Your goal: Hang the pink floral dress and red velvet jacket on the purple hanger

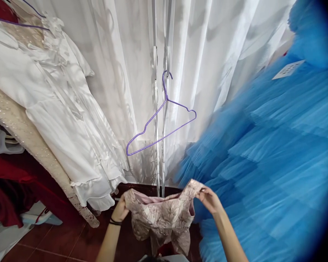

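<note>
A pale pink brocade dress top (164, 218) with wide shoulder straps is stretched between my two hands, low in the view. My left hand (120, 211), with dark bands at the wrist, is closed on its left strap. Around the right strap the fingers of my right hand (208, 198) are pinched. The garment's neckline faces up and shows a pink lining; its lower part drops toward the bottom edge. Above it, apart from the garment, a bare purple wire hanger (165, 100) hangs by its hook on a white strap-like upright (156, 87).
White dresses (62, 105) and a beige sequined one (41, 156) hang at left, with dark red cloth (22, 182) below. A large blue tulle gown (262, 156) with a white tag fills the right. A white curtain (136, 54) hangs behind, above red floor tiles (57, 238).
</note>
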Tool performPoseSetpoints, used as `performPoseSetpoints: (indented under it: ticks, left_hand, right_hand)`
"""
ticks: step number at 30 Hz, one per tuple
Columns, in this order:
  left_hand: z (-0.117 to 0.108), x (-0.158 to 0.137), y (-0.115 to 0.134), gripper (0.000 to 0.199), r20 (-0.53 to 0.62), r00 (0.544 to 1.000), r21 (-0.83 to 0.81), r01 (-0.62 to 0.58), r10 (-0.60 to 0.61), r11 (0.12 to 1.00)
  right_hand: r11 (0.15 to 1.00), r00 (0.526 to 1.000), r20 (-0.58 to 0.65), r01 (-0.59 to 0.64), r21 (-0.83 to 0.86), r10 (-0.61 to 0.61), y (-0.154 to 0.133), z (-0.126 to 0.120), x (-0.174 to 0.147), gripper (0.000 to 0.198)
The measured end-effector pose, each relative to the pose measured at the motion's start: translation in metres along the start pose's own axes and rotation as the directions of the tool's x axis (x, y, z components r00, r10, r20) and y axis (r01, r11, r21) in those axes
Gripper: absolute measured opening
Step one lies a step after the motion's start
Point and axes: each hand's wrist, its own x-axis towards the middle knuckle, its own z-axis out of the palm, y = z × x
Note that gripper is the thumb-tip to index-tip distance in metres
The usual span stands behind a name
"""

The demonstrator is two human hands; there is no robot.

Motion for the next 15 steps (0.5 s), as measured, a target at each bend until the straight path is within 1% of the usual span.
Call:
performPoseSetpoints:
  ticks: [1, 3, 4, 5, 6, 7, 9, 10, 11, 12, 13, 15]
  left_hand:
    - [0.015, 0.004, 0.033, 0.024, 0.0, 0.996, -0.009, -0.086, 0.086, 0.996]
    - [0.049, 0.008, 0.096, 0.03, -0.003, 0.976, -0.041, -0.219, 0.219, 0.975]
    - [0.066, 0.008, 0.122, 0.035, -0.016, 0.946, -0.061, -0.325, 0.325, 0.944]
    - [0.082, 0.005, 0.144, 0.039, -0.018, 0.905, -0.08, -0.424, 0.424, 0.902]
    - [0.098, 0.001, 0.162, 0.039, -0.005, 0.857, -0.084, -0.514, 0.516, 0.853]
    - [0.112, -0.005, 0.176, 0.036, 0.018, 0.786, -0.067, -0.616, 0.618, 0.785]
    - [0.135, -0.018, 0.191, 0.032, 0.073, 0.658, 0.03, -0.752, 0.749, 0.658]
    - [0.143, -0.023, 0.194, 0.031, 0.103, 0.607, 0.111, -0.794, 0.788, 0.598]
    - [0.15, -0.028, 0.196, 0.031, 0.136, 0.58, 0.198, -0.81, 0.803, 0.552]
    - [0.155, -0.031, 0.197, 0.03, 0.17, 0.569, 0.277, -0.811, 0.805, 0.515]
    - [0.159, -0.033, 0.197, 0.027, 0.202, 0.571, 0.336, -0.804, 0.796, 0.491]
    - [0.165, -0.032, 0.198, 0.023, 0.242, 0.61, 0.395, -0.772, 0.754, 0.498]
  right_hand:
    - [0.999, 0.999, 0.003, 0.044, 0.032, -0.044, -0.026, 0.014, 0.002, 0.022]
    - [0.988, 0.99, -0.019, 0.142, 0.06, -0.141, -0.071, 0.05, -0.001, 0.039]
    - [0.977, 0.979, -0.033, 0.204, 0.053, -0.203, -0.089, 0.07, -0.006, 0.045]
    - [0.962, 0.962, -0.046, 0.269, 0.037, -0.268, -0.103, 0.09, -0.011, 0.048]
    - [0.943, 0.942, -0.054, 0.331, 0.015, -0.33, -0.114, 0.108, -0.017, 0.049]
    - [0.922, 0.92, -0.062, 0.387, -0.013, -0.387, -0.122, 0.123, -0.022, 0.05]
    - [0.88, 0.876, -0.088, 0.469, -0.078, -0.475, -0.131, 0.142, -0.03, 0.049]
    - [0.862, 0.858, -0.097, 0.495, -0.111, -0.505, -0.134, 0.145, -0.032, 0.049]
    - [0.845, 0.841, -0.098, 0.517, -0.137, -0.531, -0.135, 0.146, -0.033, 0.049]
    - [0.828, 0.826, -0.096, 0.539, -0.155, -0.556, -0.135, 0.144, -0.032, 0.049]
    - [0.81, 0.81, -0.088, 0.563, -0.165, -0.58, -0.136, 0.14, -0.03, 0.05]
    - [0.78, 0.784, -0.061, 0.6, -0.175, -0.617, -0.138, 0.132, -0.025, 0.05]
